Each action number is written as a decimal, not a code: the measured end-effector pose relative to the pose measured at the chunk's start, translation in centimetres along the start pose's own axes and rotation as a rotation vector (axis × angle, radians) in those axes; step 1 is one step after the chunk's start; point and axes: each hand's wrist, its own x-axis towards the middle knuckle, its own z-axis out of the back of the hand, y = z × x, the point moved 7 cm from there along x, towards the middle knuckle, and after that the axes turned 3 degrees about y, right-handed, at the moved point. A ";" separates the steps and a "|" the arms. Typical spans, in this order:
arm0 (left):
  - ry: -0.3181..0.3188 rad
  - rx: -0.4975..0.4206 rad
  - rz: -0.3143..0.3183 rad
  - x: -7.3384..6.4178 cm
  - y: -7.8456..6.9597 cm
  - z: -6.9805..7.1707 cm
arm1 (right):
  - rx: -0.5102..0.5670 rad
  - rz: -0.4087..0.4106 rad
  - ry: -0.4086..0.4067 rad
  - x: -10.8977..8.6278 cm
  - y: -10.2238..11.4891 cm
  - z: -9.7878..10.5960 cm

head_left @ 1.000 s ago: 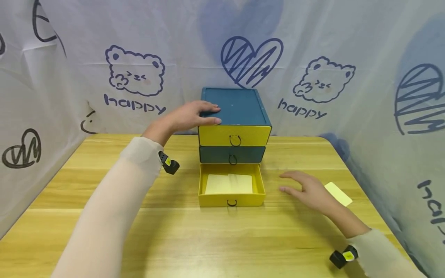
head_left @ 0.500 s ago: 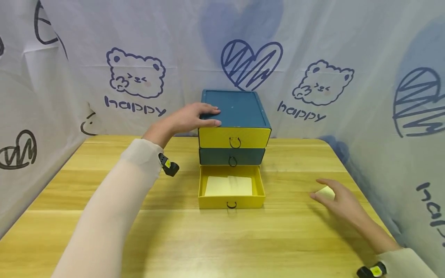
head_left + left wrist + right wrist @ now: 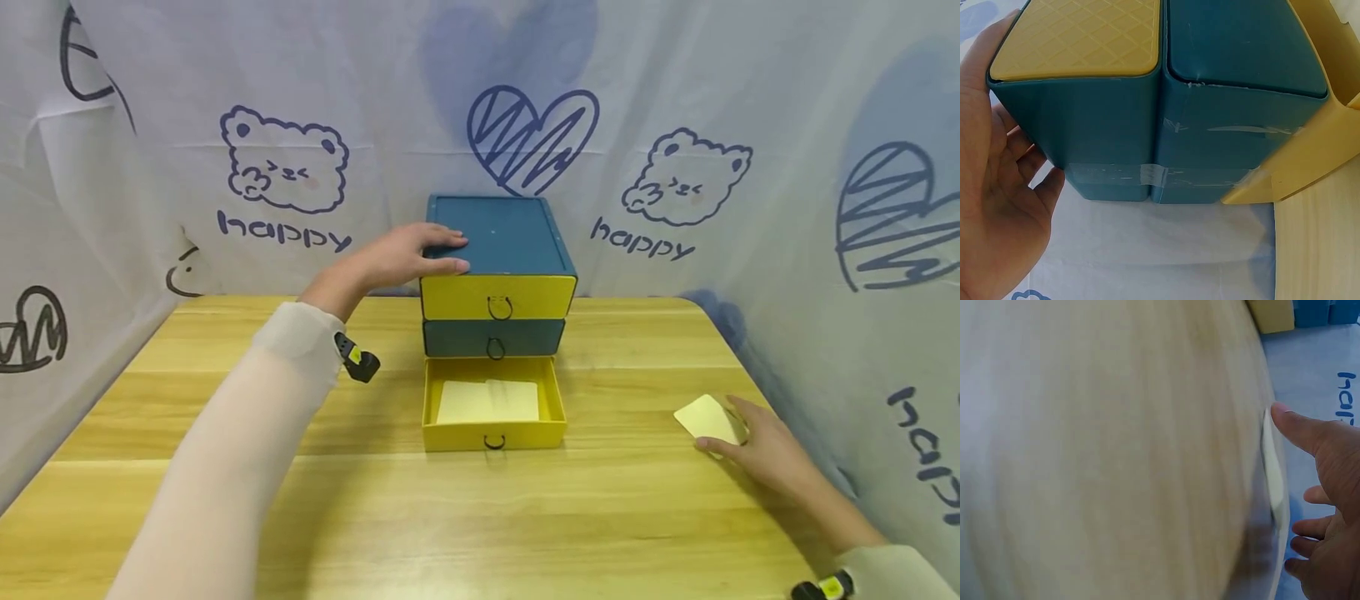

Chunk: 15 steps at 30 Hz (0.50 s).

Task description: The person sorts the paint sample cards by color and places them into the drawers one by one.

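Note:
A blue and yellow drawer box (image 3: 495,233) stands at the back of the table. My left hand (image 3: 405,254) rests on its top left edge, thumb on top; the left wrist view shows the fingers (image 3: 1019,150) along the box's side. Its lowest, yellow drawer (image 3: 495,435) is pulled out, with pale yellow cards (image 3: 487,402) inside. Another pale yellow card (image 3: 707,417) lies on the table at the right. Spread around it is my right hand (image 3: 772,446), thumb at the near edge and fingers at the far side. In the right wrist view the card appears as a thin strip beside the thumb (image 3: 1297,428).
The wooden table (image 3: 495,525) extends in front of and beside the box. Its right edge runs close by the right hand. A white cloth (image 3: 390,175) with blue drawings hangs behind and at both sides. Upper yellow (image 3: 457,297) and blue (image 3: 450,337) drawers are closed.
My right hand has moved right and toward me, from beside the open drawer to the loose card, which it now straddles. The left hand stays on the box.

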 end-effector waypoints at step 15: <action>-0.007 -0.003 0.006 -0.2 -0.2 0.0 | 0.027 -0.023 0.035 -0.1 -0.4 -1.4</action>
